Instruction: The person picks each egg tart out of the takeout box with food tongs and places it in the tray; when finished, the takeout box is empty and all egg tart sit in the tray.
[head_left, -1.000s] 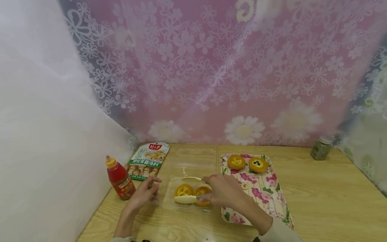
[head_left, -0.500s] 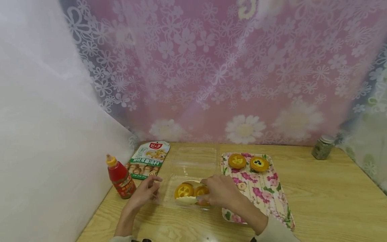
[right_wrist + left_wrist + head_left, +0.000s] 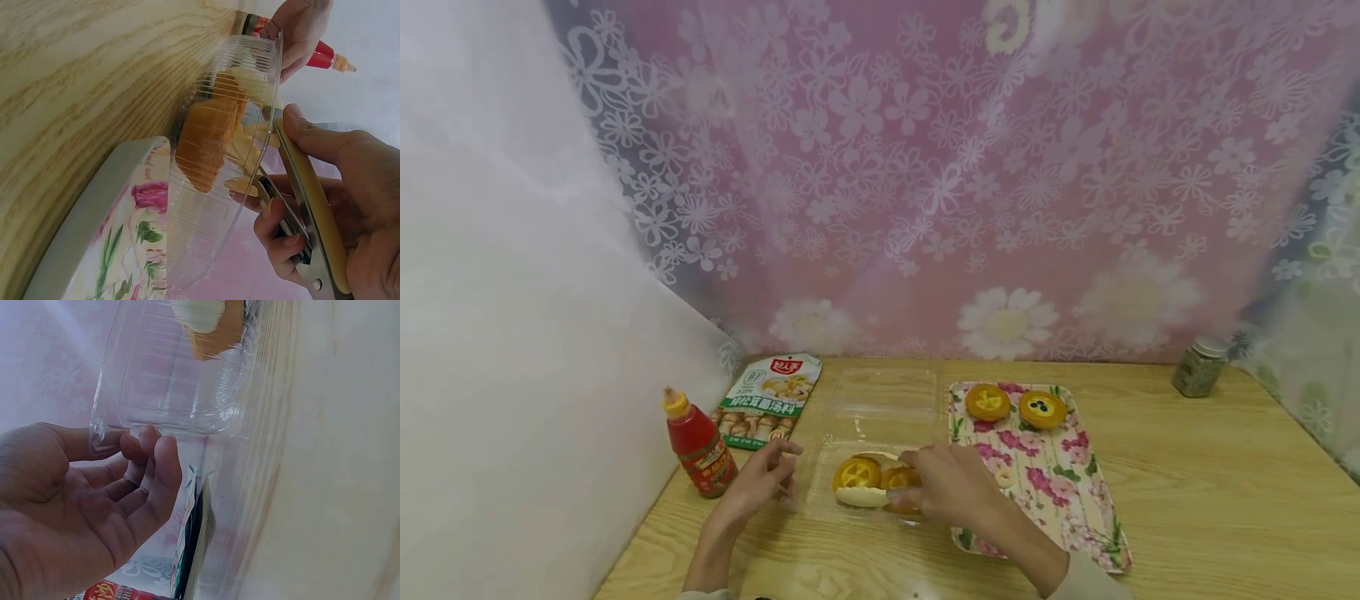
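Tongs (image 3: 861, 498), handles (image 3: 312, 203) clear only from right wrist, gripped by right fingers (image 3: 286, 246), left fingers (image 3: 165, 478) relaxed

The person wore pale, off-white sleeves, plain where they showed. The right sleeve (image 3: 1088, 581) gave the larger patch of cloth and ended partway up the right forearm (image 3: 1028, 540); of the left sleeve (image 3: 703, 595) only a thin edge was visible, below the left forearm (image 3: 711, 550). Both forearms were bare, as were the left grip (image 3: 764, 481) and right grip (image 3: 953, 485), human hands with slender fingers.
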### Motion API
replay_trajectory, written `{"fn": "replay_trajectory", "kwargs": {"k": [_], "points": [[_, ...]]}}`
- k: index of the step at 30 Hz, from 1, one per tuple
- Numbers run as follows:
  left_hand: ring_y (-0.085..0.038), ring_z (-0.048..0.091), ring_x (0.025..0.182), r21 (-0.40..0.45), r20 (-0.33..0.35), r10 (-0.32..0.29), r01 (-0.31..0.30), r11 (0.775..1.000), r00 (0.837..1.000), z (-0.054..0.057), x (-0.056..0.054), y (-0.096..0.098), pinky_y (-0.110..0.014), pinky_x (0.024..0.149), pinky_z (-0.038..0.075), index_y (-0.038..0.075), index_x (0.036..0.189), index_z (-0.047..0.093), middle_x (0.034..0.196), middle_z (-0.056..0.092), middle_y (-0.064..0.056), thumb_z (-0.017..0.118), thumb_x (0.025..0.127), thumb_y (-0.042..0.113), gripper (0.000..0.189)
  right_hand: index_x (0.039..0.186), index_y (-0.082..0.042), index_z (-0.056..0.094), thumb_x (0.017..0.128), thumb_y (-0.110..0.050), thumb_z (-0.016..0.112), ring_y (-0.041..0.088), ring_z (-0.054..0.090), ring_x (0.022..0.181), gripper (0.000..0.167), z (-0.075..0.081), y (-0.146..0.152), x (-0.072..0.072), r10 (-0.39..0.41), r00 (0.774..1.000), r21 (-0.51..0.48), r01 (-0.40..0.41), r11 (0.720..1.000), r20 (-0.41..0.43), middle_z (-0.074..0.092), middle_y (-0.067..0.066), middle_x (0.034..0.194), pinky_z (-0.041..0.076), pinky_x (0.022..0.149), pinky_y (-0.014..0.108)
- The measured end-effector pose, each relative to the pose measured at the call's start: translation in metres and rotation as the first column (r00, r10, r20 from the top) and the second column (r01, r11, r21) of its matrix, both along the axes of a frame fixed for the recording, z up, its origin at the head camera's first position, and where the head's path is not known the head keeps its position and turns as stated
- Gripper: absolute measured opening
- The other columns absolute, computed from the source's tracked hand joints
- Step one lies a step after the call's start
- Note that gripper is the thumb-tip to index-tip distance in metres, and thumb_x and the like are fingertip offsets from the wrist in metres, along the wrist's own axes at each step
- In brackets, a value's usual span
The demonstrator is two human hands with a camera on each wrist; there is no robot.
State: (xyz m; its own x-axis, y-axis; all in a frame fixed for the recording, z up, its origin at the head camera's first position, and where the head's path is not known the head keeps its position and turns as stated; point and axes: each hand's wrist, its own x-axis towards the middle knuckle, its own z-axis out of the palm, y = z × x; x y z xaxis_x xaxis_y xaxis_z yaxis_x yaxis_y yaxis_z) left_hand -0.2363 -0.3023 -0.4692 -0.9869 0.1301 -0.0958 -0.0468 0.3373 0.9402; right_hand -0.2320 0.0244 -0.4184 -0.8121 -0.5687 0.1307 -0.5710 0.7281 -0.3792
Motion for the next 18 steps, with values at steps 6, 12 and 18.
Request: {"fn": "replay_trajectory", "kwargs": {"k": [6, 12, 18], "points": [[-0.024, 0.063, 0.076, 0.005, 0.001, -0.008, 0.008, 1.000, 1.000, 0.000, -0.001, 0.000, -0.037, 0.064, 0.058, -0.007, 0.139, 0.048, 0.090, 0.060, -0.018, 0.048, 0.112, 0.013, 0.033, 0.128, -0.006, 0.074, 0.089, -0.043, 0.082, 0.003, 0.016, 0.045, 0.055, 0.001, 0.002, -0.001, -0.024, 0.999, -0.052, 0.026, 0.998, 0.034, 0.030, -0.013, 0.050, 0.014, 0.040, 0.018], [-0.024, 0.064, 0.076, 0.017, 0.003, -0.013, 0.013, 1.000, 1.000, 0.001, 0.000, 0.001, -0.037, 0.064, 0.059, -0.007, 0.138, 0.048, 0.091, 0.060, -0.018, 0.048, 0.112, 0.013, 0.033, 0.129, -0.009, 0.074, 0.089, -0.042, 0.083, 0.004, 0.021, 0.042, 0.053, 0.005, 0.010, -0.003, -0.044, 0.997, -0.090, 0.049, 0.995, 0.065, 0.051, -0.008, 0.051, 0.016, 0.039, 0.020], [-0.023, 0.065, 0.075, 0.007, 0.000, -0.011, 0.011, 1.000, 1.000, 0.000, 0.000, 0.000, -0.037, 0.065, 0.059, -0.007, 0.138, 0.049, 0.090, 0.060, -0.017, 0.049, 0.112, 0.013, 0.033, 0.132, -0.012, 0.073, 0.087, -0.049, 0.082, 0.006, 0.021, 0.042, 0.059, 0.008, 0.020, 0.000, -0.078, 0.988, -0.135, 0.096, 0.986, 0.129, 0.066, -0.005, 0.062, 0.017, 0.041, 0.021]]}}
